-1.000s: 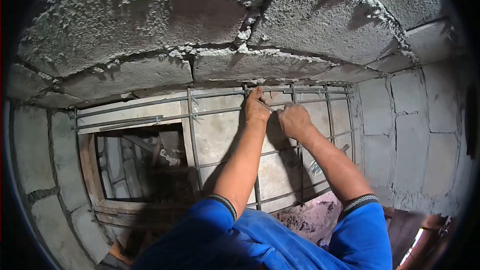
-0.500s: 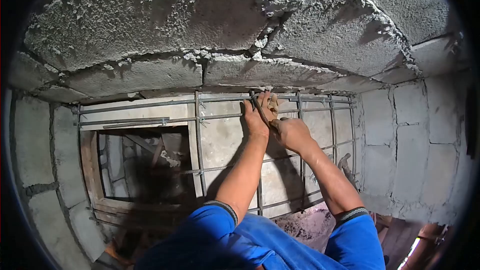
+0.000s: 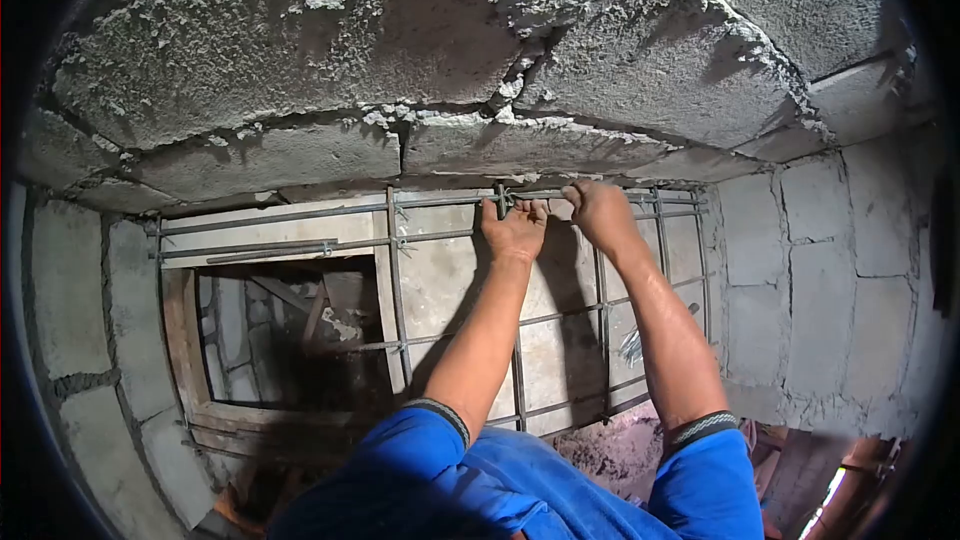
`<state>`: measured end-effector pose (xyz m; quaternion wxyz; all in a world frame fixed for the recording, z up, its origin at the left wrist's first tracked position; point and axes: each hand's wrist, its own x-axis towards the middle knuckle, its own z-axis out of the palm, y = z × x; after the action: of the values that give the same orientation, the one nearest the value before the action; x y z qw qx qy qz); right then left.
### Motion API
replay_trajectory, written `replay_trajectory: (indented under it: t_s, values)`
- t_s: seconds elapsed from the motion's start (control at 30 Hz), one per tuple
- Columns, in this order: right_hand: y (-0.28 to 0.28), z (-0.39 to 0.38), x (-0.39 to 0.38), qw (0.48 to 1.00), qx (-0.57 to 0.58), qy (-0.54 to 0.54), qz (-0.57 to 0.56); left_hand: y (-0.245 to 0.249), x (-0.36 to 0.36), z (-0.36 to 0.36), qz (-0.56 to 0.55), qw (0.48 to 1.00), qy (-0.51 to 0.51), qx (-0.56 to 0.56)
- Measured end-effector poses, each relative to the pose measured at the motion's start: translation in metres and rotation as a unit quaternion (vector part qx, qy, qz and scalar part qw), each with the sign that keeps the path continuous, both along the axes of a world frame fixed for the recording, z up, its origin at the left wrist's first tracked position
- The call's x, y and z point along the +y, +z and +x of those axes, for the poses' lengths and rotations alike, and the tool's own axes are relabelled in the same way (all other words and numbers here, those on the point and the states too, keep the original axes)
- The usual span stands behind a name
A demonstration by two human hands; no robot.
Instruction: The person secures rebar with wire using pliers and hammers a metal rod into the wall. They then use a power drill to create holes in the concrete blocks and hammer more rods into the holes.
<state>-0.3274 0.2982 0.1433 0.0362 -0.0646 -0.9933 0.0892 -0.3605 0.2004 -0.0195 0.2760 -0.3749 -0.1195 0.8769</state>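
Step in hand, likely: wire point(image 3: 503, 202) tie at upper crossing of rebar grid point(image 3: 395, 270), just under block wall point(image 3: 300, 30). Left hand point(image 3: 513, 230) pinches wire; right hand point(image 3: 598, 208) closed on top bar point(image 3: 440, 203) beside. Next calls for firm twist, bars held

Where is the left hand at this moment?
In the head view, the left hand grips the rebar grid at its top edge, near the middle, just left of the right hand.

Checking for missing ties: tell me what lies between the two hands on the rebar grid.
Head view: only a short stretch of the top bar runs between the left hand and right hand, pale panel behind it.
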Motion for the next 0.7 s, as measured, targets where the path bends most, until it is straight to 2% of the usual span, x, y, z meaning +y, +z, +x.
replay_trajectory:
  t_s: [0.07, 0.1, 0.13, 0.2, 0.27, 0.33, 0.37, 0.4, 0.43, 0.47, 0.5, 0.53, 0.6, 0.63, 0.67, 0.7]
  values:
    - [-0.009, -0.004, 0.027, 0.983, -0.095, -0.064, -0.146, -0.001, -0.006, 0.001, 0.024, 1.000, 0.009, 0.003]
    - [-0.004, -0.005, 0.030, 0.932, -0.152, -0.195, -0.265, 0.000, -0.009, 0.001, 0.030, 0.999, 0.001, -0.025]
    - [-0.005, -0.005, 0.038, 0.932, -0.149, -0.195, -0.265, 0.002, -0.012, -0.003, 0.037, 0.998, -0.006, -0.050]
    - [-0.019, -0.002, 0.062, 0.796, -0.233, -0.313, -0.462, 0.007, -0.019, -0.004, 0.048, 0.998, -0.004, -0.049]
    - [-0.049, -0.001, 0.081, 0.779, -0.244, -0.327, -0.476, 0.017, -0.025, -0.006, 0.042, 0.996, -0.026, -0.069]
    - [-0.067, 0.004, 0.087, 0.828, -0.238, -0.343, -0.374, 0.017, -0.023, -0.002, 0.022, 0.999, -0.031, -0.030]
    - [-0.118, 0.011, 0.119, 0.959, -0.157, -0.210, -0.102, 0.017, -0.024, 0.004, 0.002, 0.999, -0.033, 0.006]
    - [-0.107, 0.014, 0.103, 0.960, -0.159, -0.208, -0.102, 0.011, -0.027, 0.009, 0.002, 1.000, -0.031, 0.005]
    - [-0.081, 0.015, 0.072, 0.981, -0.091, -0.173, -0.007, 0.002, -0.034, 0.012, -0.042, 0.987, -0.092, 0.121]
    - [-0.058, 0.016, 0.051, 0.986, -0.020, -0.139, 0.087, -0.003, -0.044, 0.014, -0.085, 0.955, -0.154, 0.238]
    - [-0.049, 0.020, 0.049, 0.990, -0.048, -0.115, 0.064, 0.003, -0.063, 0.017, -0.118, 0.929, -0.203, 0.287]
    - [-0.046, 0.026, 0.047, 0.990, -0.047, -0.118, 0.063, 0.006, -0.083, 0.021, -0.214, 0.898, -0.211, 0.321]
    - [-0.040, 0.035, 0.041, 0.972, -0.193, -0.092, 0.098, 0.019, -0.119, 0.022, -0.431, 0.808, -0.206, 0.345]
    - [-0.037, 0.031, 0.041, 0.967, -0.221, -0.099, 0.078, 0.021, -0.136, 0.021, -0.552, 0.738, -0.171, 0.348]
    - [-0.040, 0.023, 0.043, 0.967, -0.220, -0.099, 0.076, 0.005, -0.151, 0.018, -0.709, 0.594, -0.131, 0.356]
    - [-0.046, 0.017, 0.046, 0.946, -0.305, -0.083, 0.069, 0.014, -0.169, 0.017, -0.766, 0.514, -0.039, 0.384]
